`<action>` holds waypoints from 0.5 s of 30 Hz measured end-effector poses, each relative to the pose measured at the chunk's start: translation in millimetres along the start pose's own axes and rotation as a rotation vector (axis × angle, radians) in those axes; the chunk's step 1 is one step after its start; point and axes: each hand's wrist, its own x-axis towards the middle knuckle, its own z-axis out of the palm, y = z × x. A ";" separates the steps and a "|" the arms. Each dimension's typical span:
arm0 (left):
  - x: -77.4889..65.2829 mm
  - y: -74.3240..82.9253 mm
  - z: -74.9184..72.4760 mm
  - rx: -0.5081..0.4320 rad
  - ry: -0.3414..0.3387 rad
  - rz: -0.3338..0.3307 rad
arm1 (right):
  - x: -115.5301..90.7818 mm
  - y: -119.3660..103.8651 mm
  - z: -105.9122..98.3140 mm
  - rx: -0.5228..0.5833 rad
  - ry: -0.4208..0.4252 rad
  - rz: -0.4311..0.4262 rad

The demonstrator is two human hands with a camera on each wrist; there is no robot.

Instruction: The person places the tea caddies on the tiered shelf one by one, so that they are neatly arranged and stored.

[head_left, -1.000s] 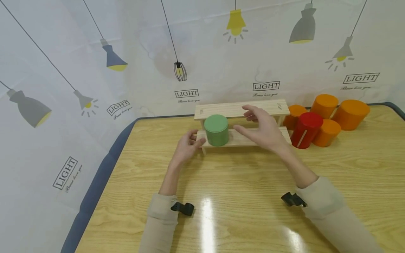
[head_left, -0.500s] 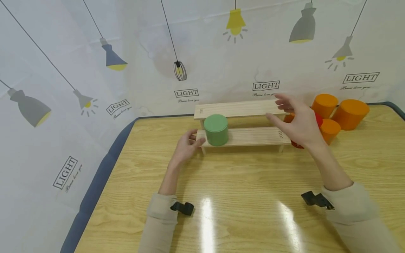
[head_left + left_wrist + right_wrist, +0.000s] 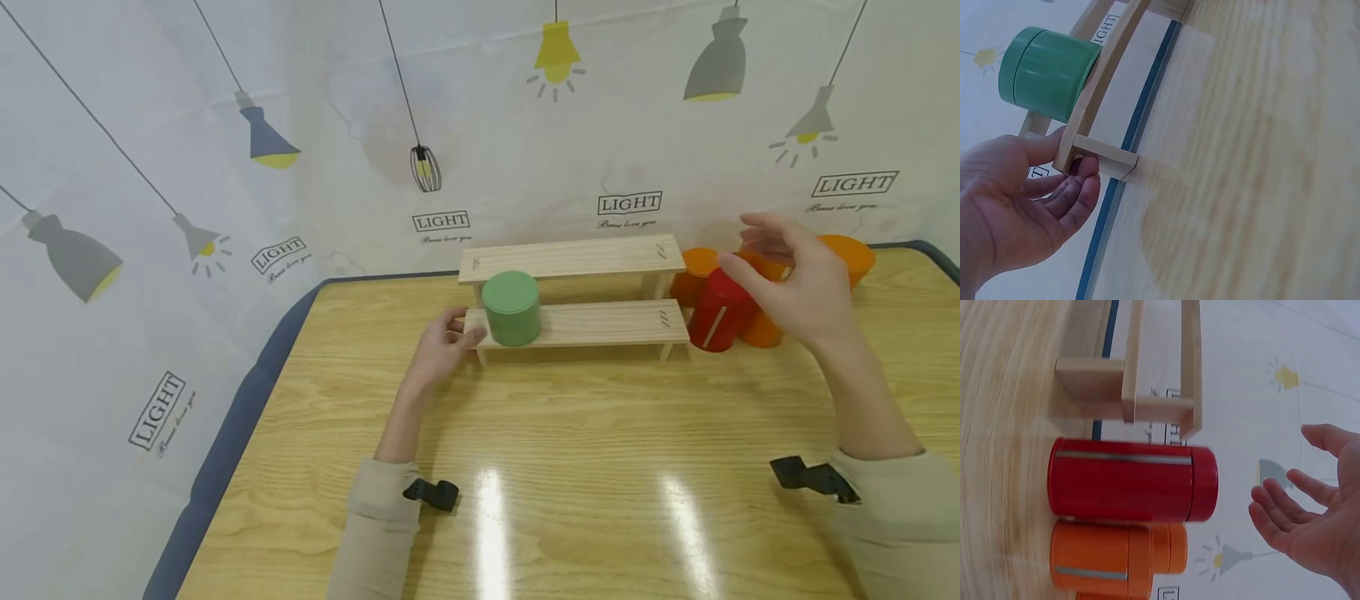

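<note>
My left hand point(image 3: 441, 348) grips the left end of the lower board of a two-tier wooden shelf point(image 3: 600, 325). In the left wrist view the thumb lies on top and the fingertips curl underneath. Beside that thumb a green lidded canister point(image 3: 513, 310) stands upright on the lower tier. My right hand point(image 3: 810, 283) hovers over the canisters at the right, its fingers spread and holding nothing. Below it and to its left stands a tall red canister point(image 3: 716, 317), touching or nearly touching the shelf's right end. The right wrist view shows a gap between the hand and the red lid point(image 3: 1204, 484).
Several orange canisters cluster behind and beside the red one, including a small one point(image 3: 761, 330) and a wide one point(image 3: 855, 257) partly hidden by the right hand. A printed wall covering point(image 3: 517, 158) rises behind the wooden table point(image 3: 570, 450), whose edge is blue point(image 3: 247, 417).
My right hand has moved right, from above the shelf to over the red and orange canisters. The left hand, shelf and green canister have stayed in place.
</note>
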 end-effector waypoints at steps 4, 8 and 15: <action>-0.3 0.3 -0.3 -0.008 -0.002 -0.007 | 0.7 15.0 -10.5 0.034 0.008 0.012; 0.3 0.0 -0.7 -0.003 -0.002 -0.005 | 1.2 32.0 -20.2 0.050 0.004 0.031; 0.1 0.1 -0.5 0.010 -0.005 -0.002 | -4.4 56.0 -33.3 -0.116 -0.056 0.176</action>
